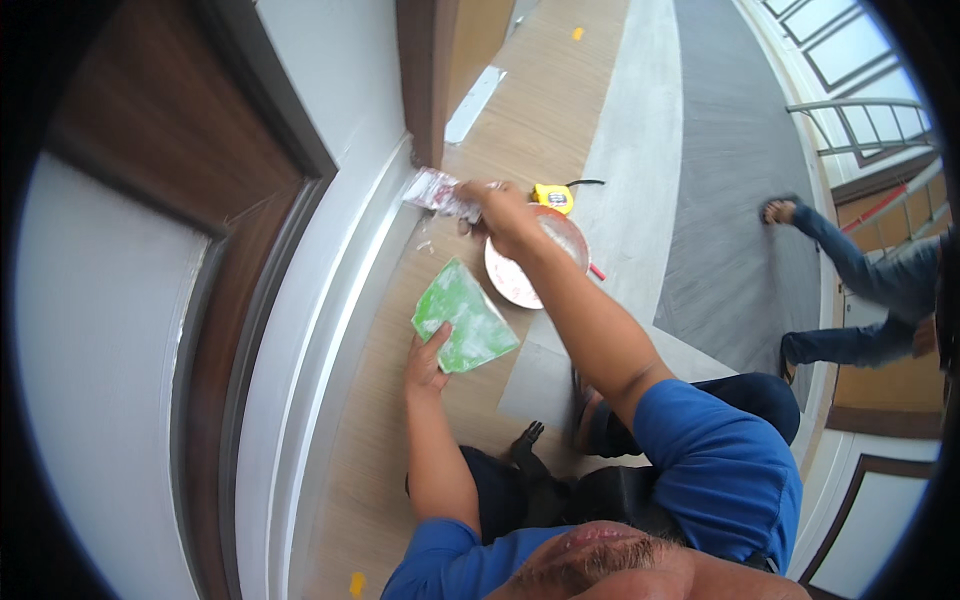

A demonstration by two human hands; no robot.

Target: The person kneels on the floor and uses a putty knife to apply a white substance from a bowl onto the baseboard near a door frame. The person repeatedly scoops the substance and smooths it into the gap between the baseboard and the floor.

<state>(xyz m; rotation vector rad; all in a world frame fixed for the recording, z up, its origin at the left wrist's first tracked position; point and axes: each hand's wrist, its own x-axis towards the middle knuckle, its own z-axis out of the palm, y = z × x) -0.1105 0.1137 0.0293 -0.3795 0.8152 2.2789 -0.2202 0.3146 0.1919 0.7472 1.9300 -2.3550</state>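
My left hand (430,362) is closed on the near left edge of a green board (462,318), an angular piece smeared with white. It is tilted above the wooden floor. Farther ahead, my right hand (497,212) is closed on a crumpled plastic packet (440,192) with white and reddish patches, near the base of the door frame. Below my right forearm stands a round bowl (512,284) with whitish residue inside, partly hidden by the arm. Just beyond it lies a yellow tape measure (553,198). A thin red stick (598,271) shows beside the bowl.
A white wall with a stepped skirting (330,330) and a brown door frame (425,90) run along my left. White crumbs lie near the skirting. A white strip (475,105) rests on the floor ahead. On the right are another person in denim (870,270) and a metal ladder (880,215).
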